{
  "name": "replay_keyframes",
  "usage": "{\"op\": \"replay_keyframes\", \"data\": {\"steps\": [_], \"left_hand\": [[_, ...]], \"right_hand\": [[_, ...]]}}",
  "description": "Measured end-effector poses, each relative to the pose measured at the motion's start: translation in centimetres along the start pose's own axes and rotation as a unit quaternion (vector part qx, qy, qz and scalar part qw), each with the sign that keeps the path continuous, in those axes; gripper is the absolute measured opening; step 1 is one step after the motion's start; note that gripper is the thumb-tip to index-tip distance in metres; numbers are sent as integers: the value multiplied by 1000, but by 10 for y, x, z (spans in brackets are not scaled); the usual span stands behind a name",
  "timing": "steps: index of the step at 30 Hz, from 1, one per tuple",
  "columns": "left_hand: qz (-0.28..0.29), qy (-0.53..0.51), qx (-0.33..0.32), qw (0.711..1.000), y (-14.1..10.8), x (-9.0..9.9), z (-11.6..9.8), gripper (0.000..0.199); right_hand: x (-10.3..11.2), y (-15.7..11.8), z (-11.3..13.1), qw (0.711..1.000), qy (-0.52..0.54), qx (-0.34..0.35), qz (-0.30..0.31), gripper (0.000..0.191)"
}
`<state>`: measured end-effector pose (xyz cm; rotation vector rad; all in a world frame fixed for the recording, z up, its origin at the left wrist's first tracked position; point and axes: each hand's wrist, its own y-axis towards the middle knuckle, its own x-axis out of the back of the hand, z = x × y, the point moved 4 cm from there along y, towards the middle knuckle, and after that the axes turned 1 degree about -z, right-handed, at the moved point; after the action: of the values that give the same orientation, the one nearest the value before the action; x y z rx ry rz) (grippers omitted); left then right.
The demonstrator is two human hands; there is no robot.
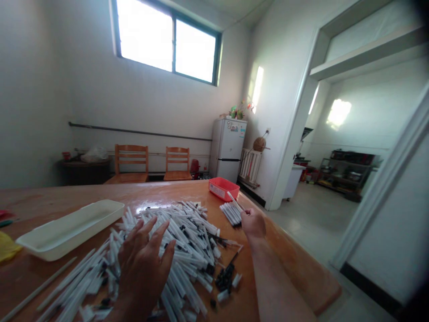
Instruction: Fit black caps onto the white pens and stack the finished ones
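The white tubes (177, 241) lie in a big loose pile in the middle of the wooden table (295, 264), and many of them have black ends. The left hand (142, 268) is spread open, with its fingers resting on top of the pile. The right hand (254, 224) is near the far right side of the pile and pinches 1 tube (235, 201) between the fingers, tilted up and away from the person. Just beside this hand lies a small bundle (231, 213) of tubes, laid parallel. Black parts (224, 277) lie in a small heap at the pile's right edge. Left of the pile is a long white tray (67, 230), and farther along the table is a red basket (224, 188). Behind the table stand 2 wooden chairs (131, 163) and a white fridge (228, 150).
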<state>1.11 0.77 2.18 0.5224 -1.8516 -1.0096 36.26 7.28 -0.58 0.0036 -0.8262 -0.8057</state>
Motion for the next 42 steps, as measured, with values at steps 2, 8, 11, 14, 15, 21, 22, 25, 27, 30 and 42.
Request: {"op": "replay_keyframes", "data": {"steps": [2, 8, 11, 14, 15, 21, 22, 25, 27, 30, 42], "left_hand": [[5, 5, 2, 1000, 0, -2, 3, 39], [8, 6, 5, 1000, -1, -5, 11, 34], [15, 10, 9, 1000, -2, -7, 14, 35], [27, 21, 6, 999, -3, -9, 16, 36], [31, 24, 3, 999, -3, -10, 17, 37], [39, 24, 5, 999, -3, -12, 21, 36], [39, 23, 7, 999, -3, -13, 22, 35], [43, 24, 11, 999, -4, -15, 24, 35], [45, 28, 12, 999, -4, -15, 24, 35], [52, 32, 12, 998, -4, -16, 25, 36], [61, 28, 17, 998, -3, -22, 38, 37]], "right_hand": [[-6, 1, -9, 999, -28, -29, 7, 31], [-16, 3, -19, 994, -77, -69, 32, 31], [-19, 5, -21, 993, -88, -71, 40, 31], [-23, 5, -22, 992, -93, -66, 46, 32], [-24, 5, -23, 992, -94, -65, 48, 32], [-28, 6, -26, 993, -95, -56, 53, 32], [-28, 6, -26, 993, -94, -54, 53, 32], [-28, 7, -27, 994, -89, -50, 49, 34], [-28, 8, -28, 994, -86, -49, 45, 36], [-27, 12, -32, 995, -82, -50, 32, 41], [-31, 16, -37, 996, -62, -40, 43, 39]]}}
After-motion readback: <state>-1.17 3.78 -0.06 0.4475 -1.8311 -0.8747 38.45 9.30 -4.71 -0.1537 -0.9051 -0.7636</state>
